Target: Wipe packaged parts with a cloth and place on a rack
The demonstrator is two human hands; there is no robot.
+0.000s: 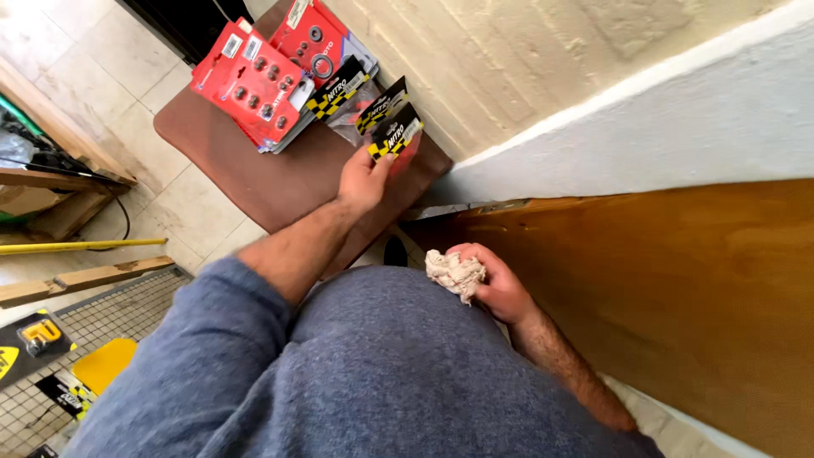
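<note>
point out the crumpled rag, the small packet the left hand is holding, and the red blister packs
crumpled rag [455, 273], head view, on the bunched cloth above the right hand's fingers
small packet [397, 133], head view, on its black and yellow header card
red blister packs [252, 80], head view, on the middle of the top pack's red card

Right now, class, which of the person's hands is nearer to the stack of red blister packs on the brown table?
Left. The left hand grips a small black-and-yellow packet on the brown table, just beside the red blister packs. The right hand holds a crumpled rag off the table, farther away.
</note>
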